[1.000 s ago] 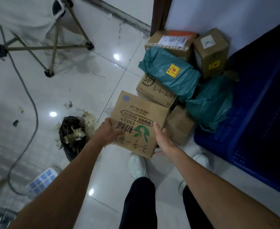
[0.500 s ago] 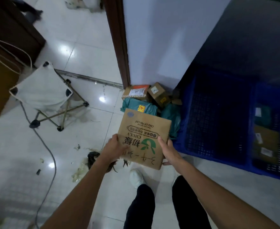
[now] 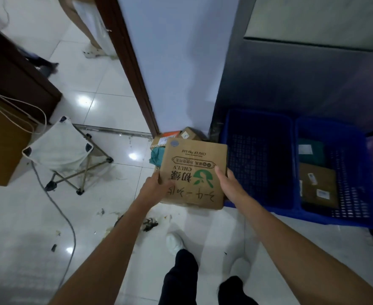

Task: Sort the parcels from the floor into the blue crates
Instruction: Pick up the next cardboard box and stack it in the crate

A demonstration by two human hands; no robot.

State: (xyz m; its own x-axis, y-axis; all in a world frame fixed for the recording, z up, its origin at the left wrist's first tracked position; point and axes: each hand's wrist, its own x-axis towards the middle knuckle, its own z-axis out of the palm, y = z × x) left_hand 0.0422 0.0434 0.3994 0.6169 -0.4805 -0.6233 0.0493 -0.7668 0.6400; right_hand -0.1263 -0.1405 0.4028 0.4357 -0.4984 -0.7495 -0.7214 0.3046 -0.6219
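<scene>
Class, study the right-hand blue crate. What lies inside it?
Inside the right blue crate lie a brown cardboard parcel and, beyond it, a green bag parcel. Anything beneath the two parcels is covered and cannot be seen.

— What's at the centre of the frame?
— A brown cardboard box (image 3: 194, 172) with a green leaf logo and handwritten marks. The left hand (image 3: 157, 186) grips its left edge, the right hand (image 3: 227, 181) its right edge, thumb on the printed face.
— And above it?
— Other parcels (image 3: 170, 137) on the floor, at the wall corner.
— The right side?
— Two blue crates side by side. The left crate (image 3: 258, 122) is too dark inside to judge. The right crate (image 3: 354, 150) holds a labelled brown parcel (image 3: 319, 186) and a green bag (image 3: 310, 150).
— Left?
— A folding stool (image 3: 60, 146) with a grey cable (image 3: 58, 208) beside it.
</scene>
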